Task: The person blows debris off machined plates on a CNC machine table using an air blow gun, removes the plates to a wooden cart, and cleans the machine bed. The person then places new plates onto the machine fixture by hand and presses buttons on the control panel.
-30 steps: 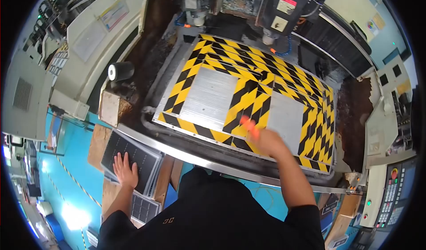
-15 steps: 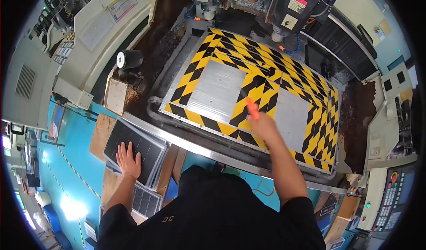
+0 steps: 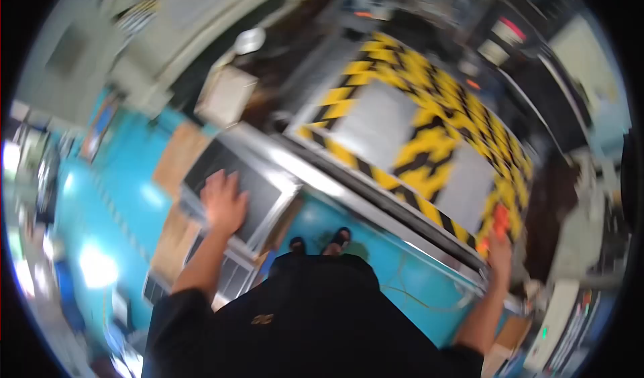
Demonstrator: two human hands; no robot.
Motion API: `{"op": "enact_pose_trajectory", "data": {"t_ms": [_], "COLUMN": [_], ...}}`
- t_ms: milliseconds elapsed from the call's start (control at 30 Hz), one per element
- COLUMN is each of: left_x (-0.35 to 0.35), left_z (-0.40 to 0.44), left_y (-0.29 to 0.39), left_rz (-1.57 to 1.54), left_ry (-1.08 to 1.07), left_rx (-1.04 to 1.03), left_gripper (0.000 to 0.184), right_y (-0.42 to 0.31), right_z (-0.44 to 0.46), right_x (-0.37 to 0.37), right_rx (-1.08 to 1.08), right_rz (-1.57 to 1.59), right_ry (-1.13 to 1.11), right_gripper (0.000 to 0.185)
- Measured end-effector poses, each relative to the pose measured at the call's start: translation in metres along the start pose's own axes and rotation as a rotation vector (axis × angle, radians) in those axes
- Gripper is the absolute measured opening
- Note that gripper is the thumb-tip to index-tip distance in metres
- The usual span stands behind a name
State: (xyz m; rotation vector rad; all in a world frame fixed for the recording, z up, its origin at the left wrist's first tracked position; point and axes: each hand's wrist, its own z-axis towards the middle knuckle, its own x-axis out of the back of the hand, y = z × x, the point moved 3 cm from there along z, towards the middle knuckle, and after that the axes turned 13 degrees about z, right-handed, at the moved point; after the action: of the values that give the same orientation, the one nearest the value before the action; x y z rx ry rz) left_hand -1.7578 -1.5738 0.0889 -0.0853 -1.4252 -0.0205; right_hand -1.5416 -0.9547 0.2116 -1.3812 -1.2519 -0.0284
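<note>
My left hand lies flat with fingers apart on the top black panel of a stack at the left. This panel is dark with a pale edge. At the right, my right hand is closed around an orange hand tool, too blurred to make out its exact kind. It is over the front right part of the machine bed, which has yellow-and-black striped tape around two bare metal plates.
The machine's metal front rail runs between me and the bed. Wooden boards support the panel stack. A thin hose lies across the blue floor. A control panel stands at the right.
My right hand has moved right with the orange tool, from the middle of the bed to its front right corner. The view has turned and blurred. My left hand stays on the panel.
</note>
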Motion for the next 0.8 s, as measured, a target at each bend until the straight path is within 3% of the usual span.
{"op": "enact_pose_trajectory", "data": {"t_ms": [33,100,133,167,200,233,333,433,467,567,600,733,800], "left_x": [-0.004,-0.001,-0.002,-0.005,-0.009,-0.014,-0.007,-0.004,-0.01,-0.018,-0.021,-0.042,-0.044], "left_z": [-0.003,-0.008,-0.014,-0.019,-0.027,-0.036,-0.05,-0.065,-0.075,-0.095,-0.098,-0.108,-0.109], "left_y": [-0.006,-0.008,-0.008,-0.005,-0.009,-0.014,-0.032,-0.061,-0.072,-0.108,-0.113,-0.105,-0.101], "left_rz": [-0.053,-0.079,-0.063,-0.071,-0.065,-0.064,-0.12,-0.114,-0.046,-0.419,-0.529,-1.252,-1.302], "left_ry": [0.014,0.018,0.002,-0.106,-0.081,-0.059,-0.084,-0.197,-0.008,0.047,0.063,-0.615,-0.648], "left_rx": [-0.015,-0.028,-0.092,-0.13,-0.157,-0.186,-0.266,-0.193,-0.065,0.455,0.533,0.675,0.662], "left_gripper": [0.054,0.053,0.054,0.057,0.058,0.058,0.056,0.055,0.051,0.047,0.034,0.028,0.024], "right_y": [-0.044,-0.101,-0.135,-0.144,-0.153,-0.164,-0.17,-0.153,-0.143,-0.138,-0.129,-0.134,-0.143], "right_z": [-0.038,-0.093,-0.13,-0.138,-0.147,-0.16,-0.18,-0.204,-0.206,-0.228,-0.231,-0.238,-0.245], "right_x": [-0.009,-0.02,-0.033,-0.041,-0.048,-0.06,-0.098,-0.121,-0.126,-0.152,-0.161,-0.205,-0.229], "right_rx": [0.07,0.273,0.221,0.297,0.411,0.406,0.454,0.424,0.356,0.438,0.447,0.459,0.538], "right_rz": [0.089,0.198,0.312,0.072,-0.147,-0.374,-0.331,-0.445,-0.384,-0.283,-0.368,-0.308,-0.253], "right_ry": [-0.065,-0.438,-0.63,-0.819,-1.002,-1.033,-0.746,-0.926,-0.87,-0.867,-0.864,-0.696,-0.677], "right_gripper": [0.044,0.053,0.054,0.051,0.048,0.044,0.041,0.038,0.038,0.037,0.035,0.035,0.036]}}
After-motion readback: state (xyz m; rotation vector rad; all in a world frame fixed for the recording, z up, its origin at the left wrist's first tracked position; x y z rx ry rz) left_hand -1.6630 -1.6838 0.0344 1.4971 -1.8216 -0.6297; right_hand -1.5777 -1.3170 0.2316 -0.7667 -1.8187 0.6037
